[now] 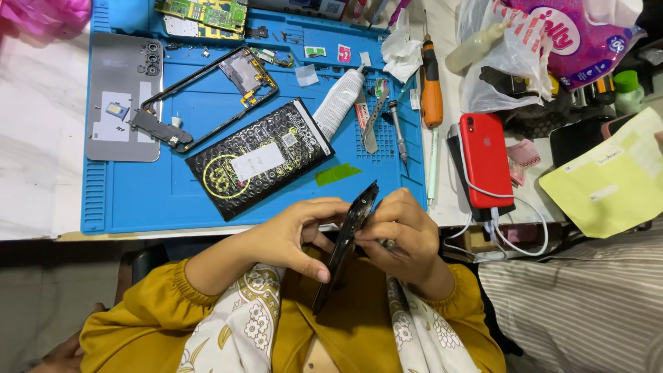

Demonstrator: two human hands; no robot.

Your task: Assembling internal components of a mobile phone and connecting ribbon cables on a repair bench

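Both hands are low centre, just off the near edge of the blue work mat (pixel 138 200), over the lap. They hold a dark phone body (pixel 345 242) edge-on to the camera, long axis running from about 1 o'clock at the top to 7 o'clock at the bottom, top tip just over the mat edge.

Left hand (pixel 293 235): forearm comes in from 8 o'clock in a mustard sleeve (pixel 138 311), wrist bent slightly. Fingers curled, closed on the phone body: index and middle fingertips on its upper part, thumb pointing down toward 5 o'clock along its left face.

Right hand (pixel 404 231): forearm from 5 o'clock, knuckles up. Fingers folded tight against the right face of the phone body, gripping it. A thin dark tip shows under the fingers; cannot tell what it is.

On the mat, relative to the hands:
- 11 o'clock, near: black bubble pouch (pixel 259 159) with a white label, lying at a tilt.
- 11 o'clock, further: bare phone frame (pixel 214 93), grey back cover (pixel 124 97) to its left.
- 12 o'clock: white tube (pixel 338 103), metal tweezers (pixel 373 114), small screwdriver (pixel 399 131), green tape strip (pixel 338 174).
- 1 o'clock: orange-handled screwdriver (pixel 431 90) on the mat's right edge.
- 2 o'clock, off the mat: red phone (pixel 485 159) with a white cable (pixel 511 235) plugged in.
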